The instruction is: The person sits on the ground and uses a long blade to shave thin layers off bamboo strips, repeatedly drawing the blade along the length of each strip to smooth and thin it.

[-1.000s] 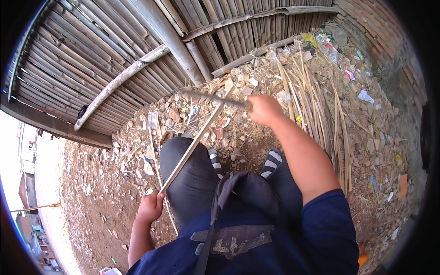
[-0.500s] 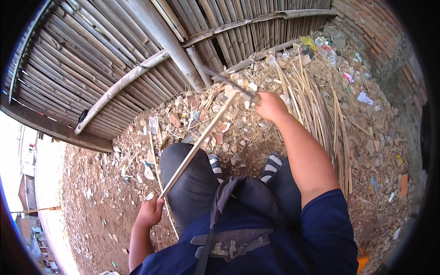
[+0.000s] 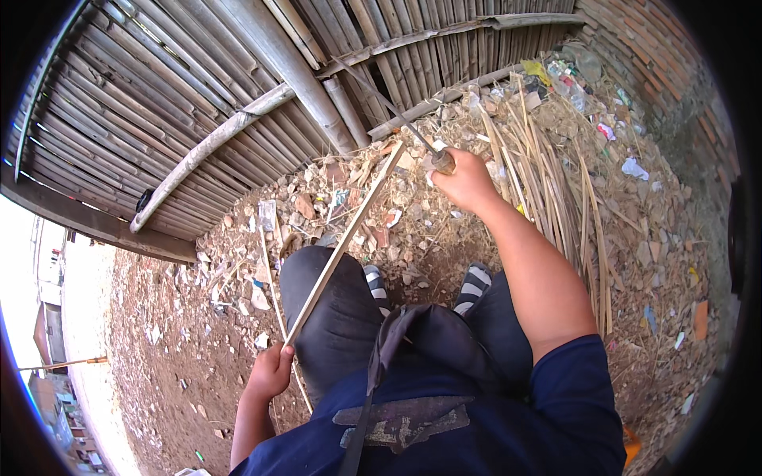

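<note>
My left hand (image 3: 271,373) is closed around the near end of a pale bamboo strip (image 3: 343,244). The strip slants up and away over my left thigh, and its far end is free. In my right hand (image 3: 470,182) is a long, narrow knife (image 3: 390,105), gripped by its wooden handle. Its blade points up and to the left toward the bamboo wall, beyond the strip's far end and apart from it. A second thin strip (image 3: 272,285) leans beside my left leg, passing behind the left hand's strip near its lower end.
Several split bamboo strips (image 3: 548,190) lie in a pile to the right. A bamboo wall (image 3: 198,103) stands ahead, and a brick wall (image 3: 635,47) rises at the far right. Stones, plastic scraps and litter (image 3: 567,83) cover the dirt ground (image 3: 175,357).
The knife has swung up and away from the strip's far end, its blade now pointing more steeply forward. My left hand and the strip have shifted slightly to the right.
</note>
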A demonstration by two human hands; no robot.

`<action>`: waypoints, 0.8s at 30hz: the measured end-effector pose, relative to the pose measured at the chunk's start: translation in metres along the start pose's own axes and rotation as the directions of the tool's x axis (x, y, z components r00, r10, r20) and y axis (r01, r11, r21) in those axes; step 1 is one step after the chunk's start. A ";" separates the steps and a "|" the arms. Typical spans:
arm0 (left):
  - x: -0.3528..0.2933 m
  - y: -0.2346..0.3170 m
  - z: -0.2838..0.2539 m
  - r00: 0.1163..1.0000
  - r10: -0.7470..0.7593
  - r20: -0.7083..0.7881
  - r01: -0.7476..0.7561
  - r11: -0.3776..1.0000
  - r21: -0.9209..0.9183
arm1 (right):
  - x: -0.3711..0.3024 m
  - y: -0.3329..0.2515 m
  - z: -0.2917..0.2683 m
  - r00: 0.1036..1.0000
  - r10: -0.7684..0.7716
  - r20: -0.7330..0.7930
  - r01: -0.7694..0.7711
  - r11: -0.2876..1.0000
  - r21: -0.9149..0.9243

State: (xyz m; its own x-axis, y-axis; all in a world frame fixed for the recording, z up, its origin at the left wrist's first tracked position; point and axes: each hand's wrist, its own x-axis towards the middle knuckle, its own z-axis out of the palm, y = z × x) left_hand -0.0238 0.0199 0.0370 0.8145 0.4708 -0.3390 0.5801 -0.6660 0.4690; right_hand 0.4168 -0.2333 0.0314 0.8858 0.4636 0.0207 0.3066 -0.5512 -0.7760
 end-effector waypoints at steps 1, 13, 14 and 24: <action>0.000 0.001 0.000 1.000 0.008 -0.004 -0.008 1.000 0.007 | -0.004 -0.004 -0.001 0.999 -0.030 0.036 0.030 0.999 0.014; 0.007 0.033 0.002 0.995 -0.038 -0.093 0.046 0.995 0.089 | -0.028 -0.017 0.021 0.912 -0.186 0.366 0.256 0.955 -0.151; 0.006 0.036 -0.001 0.994 -0.078 -0.077 0.090 0.980 0.176 | -0.027 -0.014 0.023 0.916 -0.196 0.351 0.266 0.950 -0.163; 0.003 0.026 0.011 0.990 0.042 -0.135 -0.040 0.999 0.017 | -0.038 -0.021 0.031 0.872 -0.235 0.430 0.368 0.894 -0.258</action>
State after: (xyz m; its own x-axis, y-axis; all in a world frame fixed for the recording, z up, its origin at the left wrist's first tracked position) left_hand -0.0063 -0.0026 0.0388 0.8311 0.5168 -0.2057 0.5473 -0.6939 0.4679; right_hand 0.3661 -0.2177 0.0269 0.5506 0.8317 -0.0710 0.6894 -0.5011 -0.5232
